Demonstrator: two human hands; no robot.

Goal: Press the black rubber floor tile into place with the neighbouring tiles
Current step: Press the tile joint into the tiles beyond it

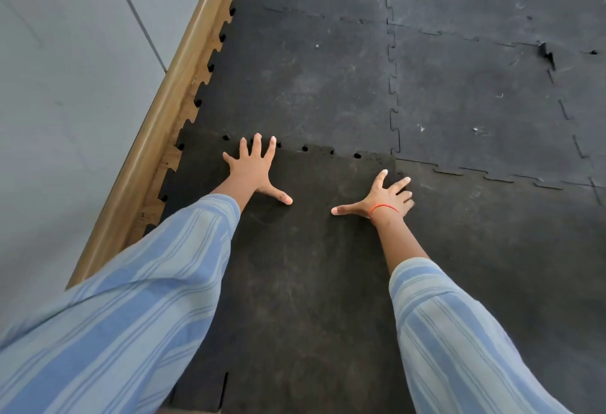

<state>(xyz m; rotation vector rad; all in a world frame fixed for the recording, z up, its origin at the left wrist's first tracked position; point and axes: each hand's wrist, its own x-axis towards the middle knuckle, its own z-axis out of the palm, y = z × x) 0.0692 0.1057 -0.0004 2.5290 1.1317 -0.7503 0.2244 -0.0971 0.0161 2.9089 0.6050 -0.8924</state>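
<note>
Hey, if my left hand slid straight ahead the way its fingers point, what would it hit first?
Your left hand lies flat on the black tile, fingertips at its far edge. Going straight on, it would first cross the jigsaw seam, which looks not fully seated, onto the neighbouring tile. Nothing else lies ahead.

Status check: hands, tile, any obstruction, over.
Left hand and right hand open, flat on the black tile. Far seam not fully locked, gaps showing. Nothing in the way.
</note>
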